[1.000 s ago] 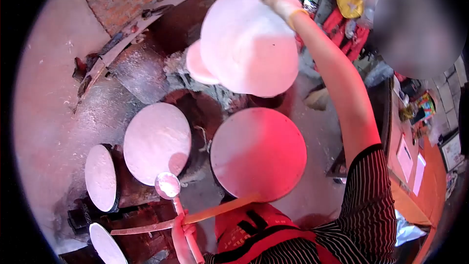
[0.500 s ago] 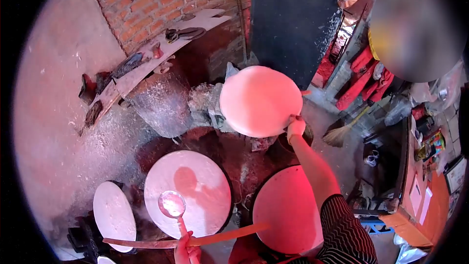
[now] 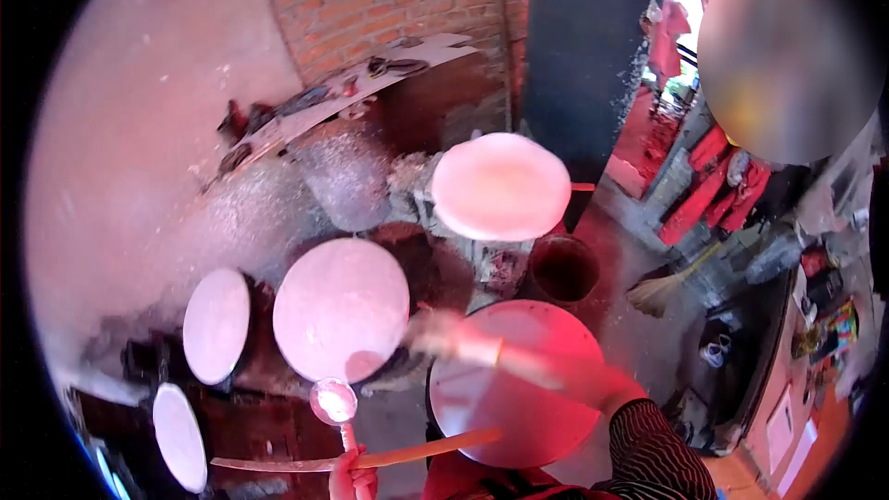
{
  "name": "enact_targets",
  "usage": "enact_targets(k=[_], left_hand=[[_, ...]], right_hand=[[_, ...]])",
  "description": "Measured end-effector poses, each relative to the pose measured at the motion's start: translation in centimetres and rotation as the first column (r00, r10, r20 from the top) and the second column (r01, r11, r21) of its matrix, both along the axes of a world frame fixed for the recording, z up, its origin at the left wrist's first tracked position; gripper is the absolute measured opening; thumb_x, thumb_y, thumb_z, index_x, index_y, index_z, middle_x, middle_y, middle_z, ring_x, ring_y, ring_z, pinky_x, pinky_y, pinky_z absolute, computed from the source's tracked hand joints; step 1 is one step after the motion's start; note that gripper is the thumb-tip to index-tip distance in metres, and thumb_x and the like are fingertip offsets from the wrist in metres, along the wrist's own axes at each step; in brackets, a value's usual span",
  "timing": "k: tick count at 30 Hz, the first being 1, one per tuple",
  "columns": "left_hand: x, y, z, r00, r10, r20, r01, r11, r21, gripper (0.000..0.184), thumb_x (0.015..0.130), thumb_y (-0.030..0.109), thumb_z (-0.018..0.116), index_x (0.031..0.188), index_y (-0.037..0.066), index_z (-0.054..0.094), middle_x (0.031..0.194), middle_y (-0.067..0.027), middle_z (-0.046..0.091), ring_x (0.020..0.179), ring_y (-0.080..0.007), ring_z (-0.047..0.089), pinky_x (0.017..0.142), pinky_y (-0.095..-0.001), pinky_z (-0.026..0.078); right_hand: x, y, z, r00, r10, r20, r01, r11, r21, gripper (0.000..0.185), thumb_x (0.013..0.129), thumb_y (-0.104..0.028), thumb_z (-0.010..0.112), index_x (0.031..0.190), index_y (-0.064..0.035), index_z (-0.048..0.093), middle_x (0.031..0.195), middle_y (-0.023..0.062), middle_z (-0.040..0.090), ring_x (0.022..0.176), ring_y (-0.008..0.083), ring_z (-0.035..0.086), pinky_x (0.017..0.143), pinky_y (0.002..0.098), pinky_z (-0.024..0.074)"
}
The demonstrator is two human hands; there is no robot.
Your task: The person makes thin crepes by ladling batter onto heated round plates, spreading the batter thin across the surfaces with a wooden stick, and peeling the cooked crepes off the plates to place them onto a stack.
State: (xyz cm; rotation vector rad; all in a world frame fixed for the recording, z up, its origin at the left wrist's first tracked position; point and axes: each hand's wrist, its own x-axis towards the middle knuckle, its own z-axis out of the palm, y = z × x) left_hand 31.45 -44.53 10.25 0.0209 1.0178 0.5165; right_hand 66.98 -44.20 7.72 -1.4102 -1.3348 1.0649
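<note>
My left hand (image 3: 354,480) is closed around a ladle (image 3: 333,401), its round bowl pointing up and away from me. A long, thin, flat wooden strip (image 3: 426,449) crosses at the same hand and looks gripped along with it. My right hand (image 3: 440,335) is smeared by motion, between a round white disc (image 3: 341,301) and a large round pan (image 3: 546,361) in front of me. Its fingers cannot be made out. Farther back is another round pale disc (image 3: 500,190), apart from both hands, with a short stick end (image 3: 582,187) showing at its right.
Two smaller white discs (image 3: 217,326) stand at the left. A dark round pot (image 3: 565,268) sits behind the large pan. Against the brick wall (image 3: 398,0) leans a ledge (image 3: 370,85) with small items. At right are a broom (image 3: 662,292) and a cluttered table (image 3: 782,407).
My right hand has left the far disc's near edge and swung toward me and left, over the large pan. My left hand still holds the ladle and strip. The view has shifted.
</note>
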Motion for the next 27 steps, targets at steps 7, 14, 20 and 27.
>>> enact_targets(k=[7, 14, 20, 27], left_hand=[[-11.0, -18.1, -3.4, 0.783, 0.421, 0.458, -0.397, 0.905, -0.153, 0.02, 0.096, 0.025, 0.052, 0.093, 0.005, 0.052, 0.065, 0.0019, 0.041, 0.051, -0.0052, 0.036, 0.039, -0.0167, 0.029], [-22.2, -41.7, -3.4, 0.185, 0.853, 0.488, -0.952, 0.279, -0.127, 0.028, 0.1, 0.025, 0.039, 0.104, -0.002, 0.043, 0.076, -0.0024, 0.042, 0.056, -0.0065, 0.036, 0.042, -0.0171, 0.031], [-28.2, -63.2, -8.9, -0.406, 0.609, -0.681, -0.814, 0.099, 0.573, 0.025, 0.098, 0.017, 0.039, 0.118, 0.006, 0.049, 0.075, -0.0046, 0.048, 0.056, -0.0128, 0.047, 0.045, -0.0266, 0.041], [-39.8, -86.0, -18.8, -0.528, -0.373, -0.763, -0.087, 0.917, -0.388, 0.045, 0.082, 0.011, 0.051, 0.127, 0.011, 0.053, 0.082, -0.0054, 0.055, 0.075, -0.0199, 0.058, 0.06, -0.0329, 0.048]], right_hand=[[-27.1, -14.5, 1.6, 0.41, 0.682, 0.606, -0.734, 0.641, -0.225, 0.069, 0.086, -0.036, 0.056, 0.141, -0.0046, 0.03, 0.12, 0.0246, 0.053, 0.1, 0.0383, 0.06, 0.081, 0.0463, 0.0513], [-39.0, -21.9, -4.7, 0.393, 0.868, 0.304, -0.846, 0.471, -0.25, 0.038, 0.082, -0.042, 0.066, 0.083, -0.0054, 0.056, 0.069, 0.013, 0.063, 0.068, 0.026, 0.064, 0.064, 0.0403, 0.0483], [-52.3, -31.8, -8.2, -0.274, 0.813, 0.514, -0.893, -0.016, -0.45, 0.019, 0.079, -0.02, 0.055, 0.094, -0.0081, 0.055, 0.08, 0.019, 0.06, 0.081, 0.041, 0.061, 0.073, 0.0496, 0.0473], [-72.1, -46.1, -9.8, -0.586, 0.661, 0.469, -0.808, -0.52, -0.276, 0.049, 0.09, -0.017, 0.051, 0.136, -0.0086, 0.038, 0.111, 0.0202, 0.056, 0.091, 0.0398, 0.06, 0.079, 0.0449, 0.0503]])
